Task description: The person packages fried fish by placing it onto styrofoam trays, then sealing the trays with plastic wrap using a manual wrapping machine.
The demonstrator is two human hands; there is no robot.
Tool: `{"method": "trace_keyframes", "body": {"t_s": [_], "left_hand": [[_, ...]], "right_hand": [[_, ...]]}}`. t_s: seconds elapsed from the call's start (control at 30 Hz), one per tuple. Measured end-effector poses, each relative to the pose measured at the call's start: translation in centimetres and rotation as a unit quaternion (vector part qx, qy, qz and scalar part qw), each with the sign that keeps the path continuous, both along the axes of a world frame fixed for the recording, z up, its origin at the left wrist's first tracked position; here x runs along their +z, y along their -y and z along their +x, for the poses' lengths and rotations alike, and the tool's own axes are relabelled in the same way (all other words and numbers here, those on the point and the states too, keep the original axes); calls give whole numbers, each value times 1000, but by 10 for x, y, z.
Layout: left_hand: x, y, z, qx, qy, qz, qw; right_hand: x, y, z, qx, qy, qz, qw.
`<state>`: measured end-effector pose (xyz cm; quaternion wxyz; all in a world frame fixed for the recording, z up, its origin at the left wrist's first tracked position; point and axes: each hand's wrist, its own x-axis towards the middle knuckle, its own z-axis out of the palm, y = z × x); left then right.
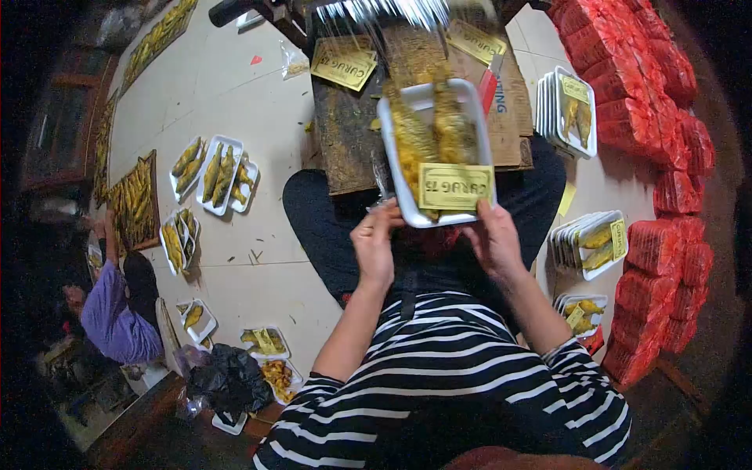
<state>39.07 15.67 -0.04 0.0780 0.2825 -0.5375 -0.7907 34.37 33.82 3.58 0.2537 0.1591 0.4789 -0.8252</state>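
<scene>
Between my hands is a white foam tray (481, 117) with yellowish fish (410, 129) lying in it, tilted over my lap. A yellow label (456, 188) reading "CURUG 75" sits at its near edge. My left hand (377, 239) pinches the near left corner, fingers closed. On the near right corner, my right hand (497, 239) grips the rim, its thumb beside the label. Some clear plastic shows along the tray's left side. Beyond the tray is a worn wooden board (345, 149), with loose yellow labels (345, 63) and shiny clear film (384, 11) at its far end.
Stacked fish trays (576, 113) stand to the right, before a wall of red wrapped bundles (646, 254). Left on the tiled floor are open fish trays (219, 176), a black plastic bag (227, 380) and a rack of fish (135, 200). Another person in a purple top (121, 313) sits there.
</scene>
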Motion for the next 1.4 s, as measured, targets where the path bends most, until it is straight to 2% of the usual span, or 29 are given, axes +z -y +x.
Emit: {"method": "trace_keyframes", "body": {"t_s": [0.03,0.1,0.17,0.23,0.3,0.33,0.37,0.4,0.43,0.5,0.53,0.57,0.6,0.7,0.73,0.77,0.83,0.87,0.9,0.93,0.97,1.03,1.1,1.13,1.17,1.23,1.27,1.37,1.4], "left_hand": [[-8,3,-5,88,-27,107,990],[-18,2,2,103,31,208,972],[-49,-8,3,7,69,177,982],[-44,-31,12,-7,50,180,982],[-46,-39,25,-100,61,270,956],[-33,-32,24,-146,1,278,949],[-22,-22,15,-132,60,341,929],[-11,-12,9,-146,29,387,910],[-5,-6,4,-158,0,432,888],[-19,-12,1,-172,68,201,962],[-14,-14,-4,-182,113,79,973],[-12,-15,-11,-184,156,-46,969],[-21,-15,-16,-139,78,-18,987],[13,-8,-21,-119,58,-319,939],[7,-5,-20,-96,17,-406,909],[21,2,-33,-75,-88,-333,936],[74,22,-69,-72,-247,-139,956],[108,34,-82,-127,-273,-40,953],[129,44,-91,-143,-281,1,949],[147,57,-100,-163,-269,-14,949],[161,58,-107,-162,-311,7,936],[160,73,-122,-238,-208,17,949],[131,84,-150,-273,-113,-30,955],[122,82,-156,-252,-117,-118,953],[117,82,-154,-241,-17,-96,966],[76,89,-161,-280,-13,-152,948],[67,89,-158,-276,-34,-133,951],[57,84,-130,-252,-84,-78,961],[56,80,-125,-235,-94,-59,966]], "right_hand": [[7,-4,-4,2,-11,-7,1000],[-5,-7,9,8,10,-73,997],[-23,-9,21,12,71,-131,989],[-38,-3,30,33,71,-178,981],[-60,-3,39,52,37,-119,991],[-72,-9,37,110,-11,-2,994],[-83,-19,33,166,-59,117,978],[-79,-21,28,216,-104,233,942],[-76,-20,25,194,-194,286,918],[-64,-15,20,151,-366,380,836],[-55,-12,17,123,-361,376,844],[-44,-11,6,95,-431,380,813],[-23,-5,-13,64,-498,379,778],[20,17,-71,36,-393,305,867],[32,20,-91,81,-394,271,874],[40,18,-110,170,-366,264,876],[78,23,-123,250,-397,347,812],[93,30,-121,194,-489,308,793],[107,38,-119,133,-575,264,763],[120,39,-116,110,-594,259,754],[115,37,-108,104,-585,236,769],[97,28,-91,83,-571,195,793],[91,19,-62,113,-541,113,826],[87,15,-53,138,-570,149,796],[86,12,-46,162,-598,184,763],[87,12,-33,195,-581,243,752],[90,12,-34,226,-565,244,755],[77,11,-72,325,-519,94,785],[70,13,-78,247,-433,124,858]]}}
